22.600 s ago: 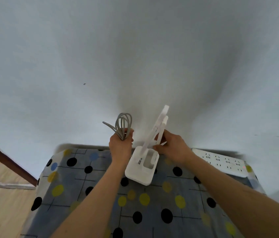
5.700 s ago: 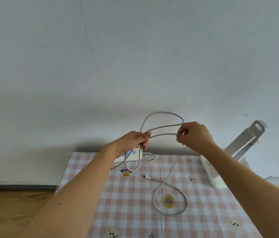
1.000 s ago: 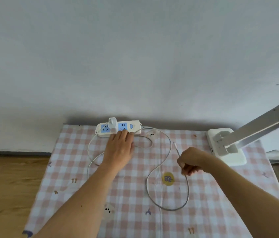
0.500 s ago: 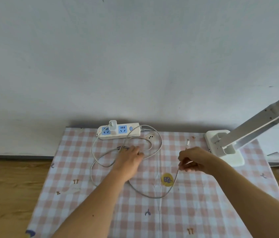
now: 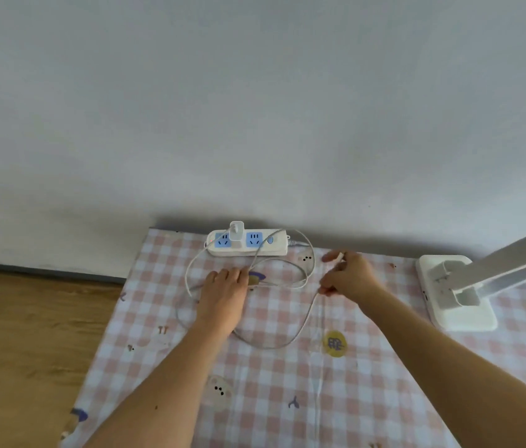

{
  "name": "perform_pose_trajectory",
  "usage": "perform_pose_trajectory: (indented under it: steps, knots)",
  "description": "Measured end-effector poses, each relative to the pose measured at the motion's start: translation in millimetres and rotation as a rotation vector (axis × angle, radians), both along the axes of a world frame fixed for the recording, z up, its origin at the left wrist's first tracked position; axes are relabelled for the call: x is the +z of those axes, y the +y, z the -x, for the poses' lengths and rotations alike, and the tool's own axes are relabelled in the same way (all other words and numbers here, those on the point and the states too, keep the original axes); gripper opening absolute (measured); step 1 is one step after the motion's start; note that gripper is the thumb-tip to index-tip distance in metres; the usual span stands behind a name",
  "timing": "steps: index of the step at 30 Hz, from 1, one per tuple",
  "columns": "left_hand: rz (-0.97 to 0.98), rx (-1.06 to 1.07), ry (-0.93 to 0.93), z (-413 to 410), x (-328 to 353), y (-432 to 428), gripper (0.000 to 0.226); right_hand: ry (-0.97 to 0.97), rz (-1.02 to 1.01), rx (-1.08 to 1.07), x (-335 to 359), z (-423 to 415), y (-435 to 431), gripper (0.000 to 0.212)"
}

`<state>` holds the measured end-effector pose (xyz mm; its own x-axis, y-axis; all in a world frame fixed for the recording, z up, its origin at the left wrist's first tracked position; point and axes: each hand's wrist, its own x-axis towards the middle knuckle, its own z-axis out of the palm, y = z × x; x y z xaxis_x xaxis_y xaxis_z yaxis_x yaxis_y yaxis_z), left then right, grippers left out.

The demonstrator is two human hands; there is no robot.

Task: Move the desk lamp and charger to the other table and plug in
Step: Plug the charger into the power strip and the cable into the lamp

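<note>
Both items sit on the checked table (image 5: 255, 399): charger (image 5: 236, 233) in the power strip (image 5: 274, 244), lamp (image 5: 459, 295) at right. Left hand (image 5: 223, 291) lies flat on the cable (image 5: 300, 324), fingers together; right hand (image 5: 349, 276) pinches its free end. Lamp hookup remains, I'd judge.

The desk lamp (image 5: 455, 295) is running off the right edge, its head cut from view. The left hand (image 5: 223, 292) is covering part of the cable (image 5: 303, 321). The right hand (image 5: 349, 276) is hiding the cable's far end, its connector too small to tell.
</note>
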<state>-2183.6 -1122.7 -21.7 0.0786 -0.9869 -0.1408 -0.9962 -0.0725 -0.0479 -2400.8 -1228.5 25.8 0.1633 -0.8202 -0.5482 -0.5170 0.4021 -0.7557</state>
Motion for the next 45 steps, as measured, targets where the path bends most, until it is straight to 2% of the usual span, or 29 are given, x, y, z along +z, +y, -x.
perform_pose_trajectory:
  steps: [2,4,7,9,12,15,17,18,20,24,27,31,34,36,39,41,45]
  knots:
    - [0.035,-0.094,0.030,-8,4,0,0.048,0.051,0.124,0.166,-2,-8,-3,0.063]
    - [0.083,-0.203,0.037,-18,5,-2,0.046,0.119,0.232,0.350,-2,-18,-3,0.079]
    - [0.098,-0.240,0.104,-27,4,-6,0.049,0.210,0.276,0.546,-1,-40,-1,0.085]
    - [0.054,-0.155,0.156,-29,2,-11,0.048,0.232,0.203,0.597,-4,-50,1,0.083]
    - [-0.008,0.013,0.154,-34,-1,-20,0.037,0.290,0.100,0.509,-13,-53,-2,0.064]
    - [0.021,0.074,0.160,-39,0,-23,0.034,0.305,0.106,0.218,-19,-37,-9,0.033]
    - [0.030,0.052,0.171,-45,-4,-23,0.035,0.165,0.025,-0.092,-24,-24,-15,0.026]
    - [0.037,0.038,0.175,-46,-5,-23,0.034,0.026,-0.057,-0.239,-24,-19,-17,0.024]
    - [0.059,0.001,0.197,-45,-6,-22,0.035,-0.197,-0.194,-0.410,-24,-12,-18,0.021]
    - [0.187,-0.082,0.222,-38,-6,-19,0.031,-0.232,-0.265,-0.401,-26,-14,-11,0.016]
    - [0.265,-0.135,0.197,-27,-1,-21,0.028,-0.231,-0.298,-0.410,-25,-15,-8,0.002]
    - [0.241,-0.167,0.203,-9,9,-23,0.029,-0.192,-0.290,-0.327,-21,-13,-8,0.021]
    - [0.125,-0.048,0.374,12,21,-34,0.030,-0.126,-0.186,-0.270,-13,-7,-6,0.011]
    - [0.023,0.106,0.671,33,29,-44,0.029,-0.150,-0.142,-0.293,-8,1,-2,0.003]
    - [-0.246,0.240,1.083,66,36,-59,0.020,-0.185,-0.104,-0.325,0,15,4,0.005]
    - [-0.356,0.226,1.174,80,36,-64,0.019,-0.199,-0.096,-0.326,6,26,7,0.010]
    - [-0.374,0.161,1.153,92,35,-73,0.019,-0.201,-0.069,-0.405,11,48,10,0.017]
